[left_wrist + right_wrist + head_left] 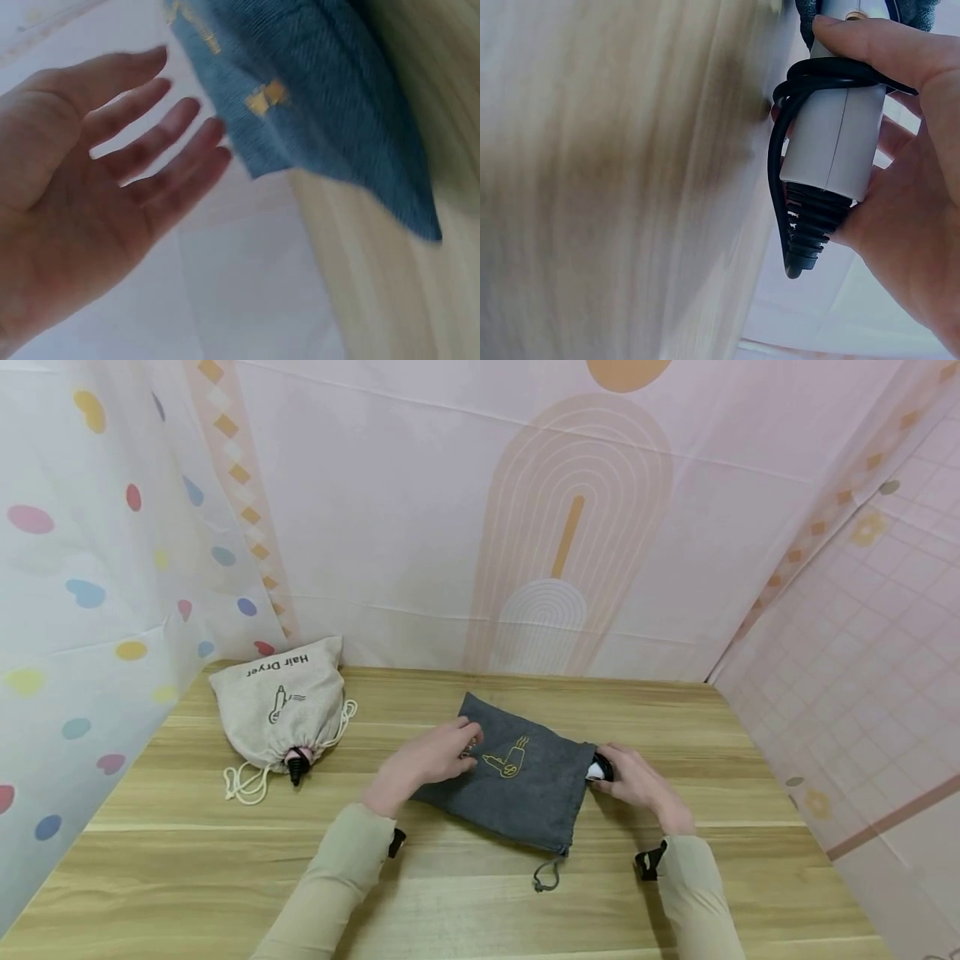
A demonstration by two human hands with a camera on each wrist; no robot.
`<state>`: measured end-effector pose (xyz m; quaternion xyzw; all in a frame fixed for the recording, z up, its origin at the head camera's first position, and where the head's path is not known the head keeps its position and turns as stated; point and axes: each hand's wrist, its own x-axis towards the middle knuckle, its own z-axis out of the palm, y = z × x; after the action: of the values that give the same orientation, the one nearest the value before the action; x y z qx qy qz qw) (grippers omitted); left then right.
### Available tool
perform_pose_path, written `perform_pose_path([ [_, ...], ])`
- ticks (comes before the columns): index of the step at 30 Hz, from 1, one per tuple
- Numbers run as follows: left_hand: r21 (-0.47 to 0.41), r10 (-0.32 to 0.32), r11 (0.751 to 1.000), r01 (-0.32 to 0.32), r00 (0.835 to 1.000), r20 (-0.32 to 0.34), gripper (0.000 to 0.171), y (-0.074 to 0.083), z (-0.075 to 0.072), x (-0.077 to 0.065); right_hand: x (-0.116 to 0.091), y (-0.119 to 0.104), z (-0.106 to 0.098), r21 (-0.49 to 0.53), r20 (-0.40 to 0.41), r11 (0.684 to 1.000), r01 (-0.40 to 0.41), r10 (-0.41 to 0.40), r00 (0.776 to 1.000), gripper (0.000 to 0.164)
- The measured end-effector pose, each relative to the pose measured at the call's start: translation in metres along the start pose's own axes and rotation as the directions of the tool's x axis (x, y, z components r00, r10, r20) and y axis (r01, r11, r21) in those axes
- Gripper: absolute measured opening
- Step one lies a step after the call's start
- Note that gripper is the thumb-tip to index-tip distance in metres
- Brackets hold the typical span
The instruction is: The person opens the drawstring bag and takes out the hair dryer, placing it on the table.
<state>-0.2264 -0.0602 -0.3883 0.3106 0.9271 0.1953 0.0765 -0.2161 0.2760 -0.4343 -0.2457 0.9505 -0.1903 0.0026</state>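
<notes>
Right hand, fingers curled, is gripping a white hair-dryer handle at the gray drawstring pouch, three o'clock; left hand, relaxed, empty, is hovering at nine. Looped black cord is likely risking snagging the pouch.

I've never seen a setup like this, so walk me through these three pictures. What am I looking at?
There's no machine here, just a person's two bare hands. The wide picture comes from a camera worn on the head, looking forward and down. The two close-ups come from cameras on the left and right wrists.

On the wooden table lie a beige bag marked "Hair Dryer" and a dark gray bag with a yellow drawing.

The right hand grips a pale handle with a black cord looped around it, at the gray bag's mouth. The left hand is by the bag's other end, fingers loosely spread, holding nothing.
</notes>
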Motion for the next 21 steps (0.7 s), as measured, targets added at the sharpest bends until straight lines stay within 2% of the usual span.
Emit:
perform_pose_path([
  [2,0.042,0.024,0.999,-0.022,0.999,-0.047,0.025,0.000,0.005,0.010,0.000,0.000,0.000,-0.002,-0.001,1.000,-0.001,0.001,1.000,0.042],
  [6,0.130,0.068,0.990,-0.055,0.993,-0.097,0.022,-0.002,0.015,0.028,0.002,-0.001,0.001,-0.017,0.005,1.000,-0.001,0.001,1.000,0.045],
  [12,0.251,0.148,0.963,-0.101,0.974,-0.173,0.033,-0.005,0.025,0.050,0.004,-0.004,0.001,-0.021,0.015,1.000,-0.009,0.009,1.000,0.047],
  [14,0.276,0.157,0.955,-0.106,0.973,-0.171,0.037,-0.006,0.027,0.055,0.004,-0.004,0.000,-0.022,0.013,1.000,-0.004,0.005,1.000,0.047],
  [21,0.288,0.091,0.956,-0.053,0.989,-0.119,0.036,-0.011,0.028,0.062,0.004,-0.004,0.001,-0.025,0.016,1.000,0.006,-0.006,1.000,0.046],
])
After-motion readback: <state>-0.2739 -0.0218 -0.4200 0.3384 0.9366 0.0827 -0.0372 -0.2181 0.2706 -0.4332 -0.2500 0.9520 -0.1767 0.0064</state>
